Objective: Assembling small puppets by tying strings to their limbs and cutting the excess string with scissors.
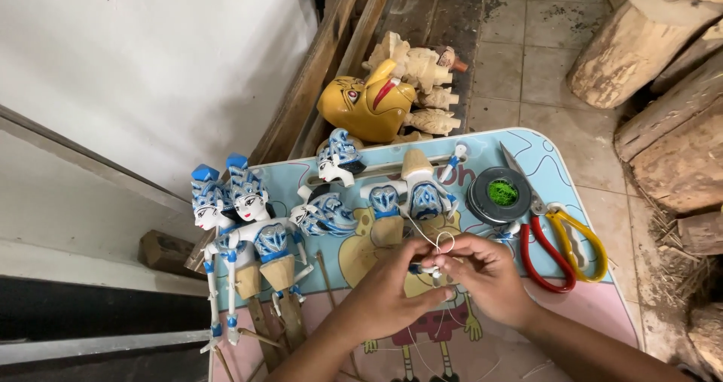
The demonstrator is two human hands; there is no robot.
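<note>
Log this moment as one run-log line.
left hand: pinching white thread | right hand: pinching thread loop | nearby: headless puppet, scissors, thread spool

On the surface [572, 194], two finished puppets [241, 231] lie at the left, puppet parts [376, 197] in the middle, a thread spool [497, 195] and scissors [561, 239] at right. Behind, on the floor, lies a mask [365, 107].

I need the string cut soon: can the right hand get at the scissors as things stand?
Probably yes. The scissors lie just beside the right hand, nothing between them, but its fingers are pinching a white string loop, so it would have to let go first.
</note>
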